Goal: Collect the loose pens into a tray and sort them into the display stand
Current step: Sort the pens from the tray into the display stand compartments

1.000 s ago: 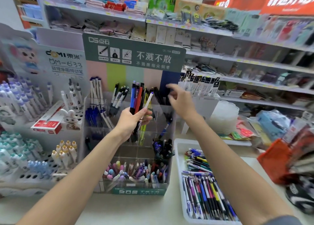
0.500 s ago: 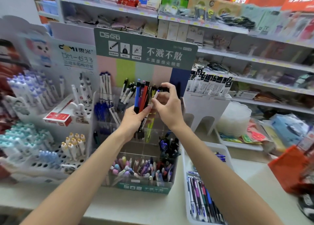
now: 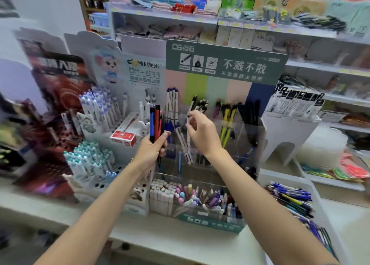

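Sorting at the display stand, seen from beside the person. The left hand [image 3: 153, 150] is clenched round a bundle of blue, red and black plastic pens [image 3: 156, 120], held upright by their lower halves just left of the clear acrylic display stand with the green header and green front strip [image 3: 212, 222]. The right hand [image 3: 203, 133] pinches a single slim white pen with a blue cap [image 3: 188, 125] between thumb and fingertips. It holds the pen upright in front of the stand's upper-left compartments, near the white-and-blue pens [image 3: 173, 106] standing there; whether its lower tip has entered a compartment cannot be told. The white plastic tray [image 3: 318, 200] sits on the pale worktop [image 3: 180, 242] to the right of the stand and holds a heap of mixed loose pens [image 3: 290, 196], so much of the sorting appears to remain. Handling, as a judgement: each pen is light, stiff and smooth-barrelled, hence apt to slip or roll if gripped loosely. A pinch at mid-barrel, or just above it, gives control of the tip while it is steered into a narrow slot. The bundle is best gripped low and firmly, since drawing one pen out may loosen its neighbours. The acrylic dividers look thin, so a pen is better lowered than dropped, and matched to its own kind.
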